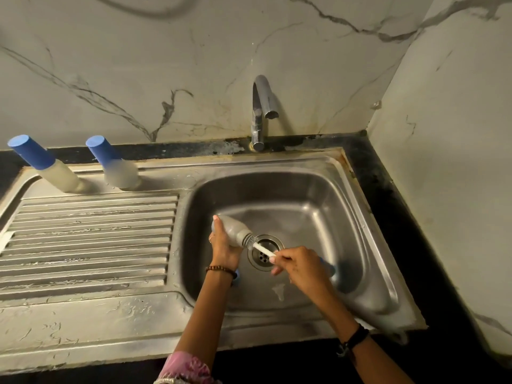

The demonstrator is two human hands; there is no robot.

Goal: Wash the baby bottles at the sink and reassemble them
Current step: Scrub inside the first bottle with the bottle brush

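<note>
left hand point(223, 245): it wraps around a see-through baby bottle point(232, 231) and holds it on its side over the sink bowl point(346, 217). the open neck points at the drain point(264, 254).
right hand point(297, 266): the fingers pinch the white handle of a bottle brush point(264, 250). the far end of the brush goes into the bottle's neck.
other bottles: two more bottles stand at the back of the sink, left of the bowl. the far left one point(44, 163) and the one beside it point(113, 163) both have blue caps on.
in the bowl: a clear teat point(279, 291) lies on the bottom, near the right arm. a blue bit point(331, 268) peeks out behind the right hand, and another blue bit point(236, 275) shows by the left wrist. i cannot tell what they are.
tap point(261, 112): it curves over the back of the bowl. no water shows.
draining board point(83, 239): ridged metal, left of the bowl.
wrists: a bead band point(220, 269) on the left, a dark band point(356, 335) on the right.
</note>
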